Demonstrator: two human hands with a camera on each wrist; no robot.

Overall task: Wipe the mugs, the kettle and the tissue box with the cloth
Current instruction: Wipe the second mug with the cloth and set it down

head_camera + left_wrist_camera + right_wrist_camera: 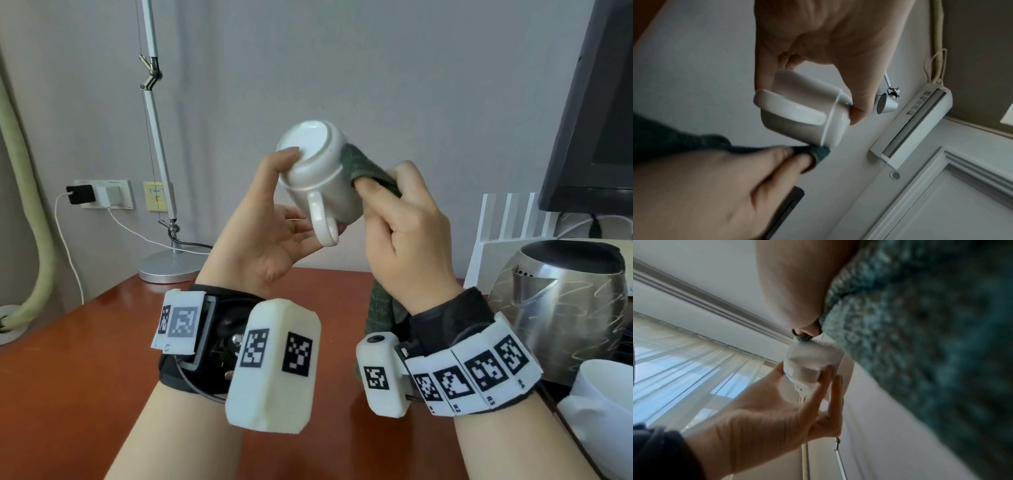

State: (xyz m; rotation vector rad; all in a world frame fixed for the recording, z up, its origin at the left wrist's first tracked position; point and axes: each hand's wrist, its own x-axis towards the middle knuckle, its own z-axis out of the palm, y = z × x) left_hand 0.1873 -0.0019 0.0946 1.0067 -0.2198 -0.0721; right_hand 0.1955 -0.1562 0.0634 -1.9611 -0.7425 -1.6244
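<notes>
Fingers (289, 156) of the left hand (263, 233) grip the mug (318, 171): the thumb presses on its base, and the other fingers support it near the rim, by the handle. The mug is held in the air above the table (85, 359), tilted, with its base up and facing the head camera and its handle pointing down toward the person.

In the left wrist view the left hand (828, 40) holds the mug (801, 113) from above, thumb tip at the base edge.

The right hand (407, 236) is curled round the cloth (359, 164), a dark green textured fabric. Its fingertips press a fold of the cloth against the right side of the mug. The rest of the cloth runs through the palm and hangs below the right wrist.

In the left wrist view the right hand (715, 186) pinches the cloth (818, 151) where it touches the lower edge of the mug.

In the right wrist view the cloth (920, 353) fills the right of the frame, blurred, and the mug (812, 358) sits beyond it with the left hand (766, 418) spread beneath.

Right of the mug, the steel kettle (561, 298) stands on the table. A second mug (606, 411), white, sits in front of the kettle, cut by the frame edge. The tissue box cannot be made out.

Left of the mug, a lamp (161, 205) stands on its round base at the far table edge.
</notes>
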